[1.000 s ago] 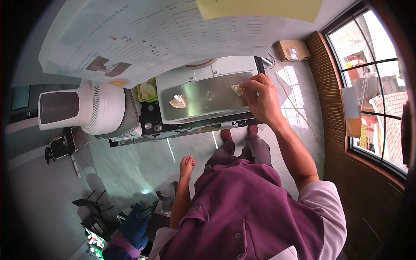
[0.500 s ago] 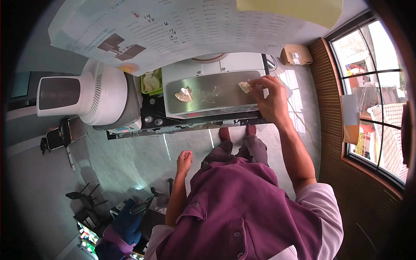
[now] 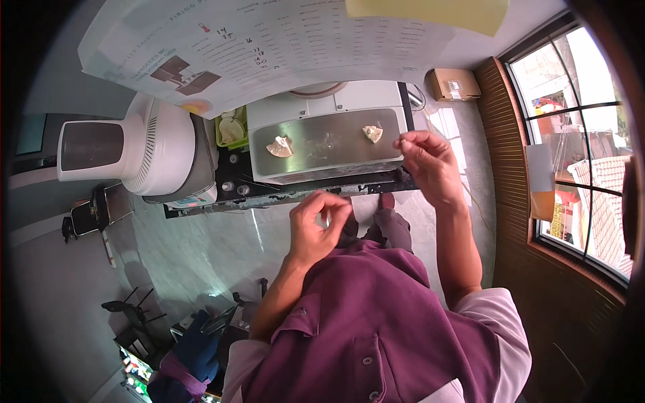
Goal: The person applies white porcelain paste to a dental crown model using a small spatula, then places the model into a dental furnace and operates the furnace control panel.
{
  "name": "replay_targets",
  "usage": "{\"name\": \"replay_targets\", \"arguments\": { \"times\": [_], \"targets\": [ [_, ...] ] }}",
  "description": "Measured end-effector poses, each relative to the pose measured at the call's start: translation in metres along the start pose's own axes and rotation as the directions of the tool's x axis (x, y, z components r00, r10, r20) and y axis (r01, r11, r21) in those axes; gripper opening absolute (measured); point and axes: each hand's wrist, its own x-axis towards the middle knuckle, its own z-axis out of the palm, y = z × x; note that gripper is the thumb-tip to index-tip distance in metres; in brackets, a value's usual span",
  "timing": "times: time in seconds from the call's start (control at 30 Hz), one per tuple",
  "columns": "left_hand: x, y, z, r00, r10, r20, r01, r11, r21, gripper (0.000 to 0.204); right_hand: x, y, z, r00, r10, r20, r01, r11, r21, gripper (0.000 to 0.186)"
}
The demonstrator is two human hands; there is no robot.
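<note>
Two pale, wedge-shaped pieces with ridged faces lie on the brushed metal top (image 3: 322, 158) of a white appliance. The left piece (image 3: 280, 147) rests near that top's left end, and the right piece (image 3: 372, 134) near its right end. My right hand (image 3: 435, 168) hovers just right of the right piece, apart from it, thumb and fingertips pinched together. My left hand (image 3: 314, 232) is raised in front of the appliance, also in a pinch. Whether either pinch holds something small, I cannot make out.
A large printed sheet (image 3: 282, 47) hangs across the top of view. Left of the appliance stand a rounded white machine (image 3: 164, 148) and a green basket (image 3: 232, 131). A cardboard box (image 3: 455, 84) sits at back right, near a window (image 3: 571, 121). Chairs (image 3: 131, 305) stand behind at left.
My right hand has let go of the right piece and drawn back to the right. My left hand has risen from low at my side toward the appliance's front edge.
</note>
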Motion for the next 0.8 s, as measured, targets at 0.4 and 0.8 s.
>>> {"name": "replay_targets", "arguments": {
  "times": [0.4, 0.8],
  "targets": [
    [0.060, 0.041, 0.042, 0.911, 0.400, -0.096, -0.408, 0.910, -0.079, 0.025, -0.039, 0.004, 0.007, 0.980, 0.020, 0.199, -0.058, 0.980, 0.190, 0.011],
    [0.047, 0.044, 0.029, 0.915, 0.392, -0.097, -0.401, 0.910, -0.103, 0.007, -0.045, 0.024, 0.011, 0.954, 0.003, 0.299, -0.115, 0.927, 0.357, 0.011]
  ]
}}
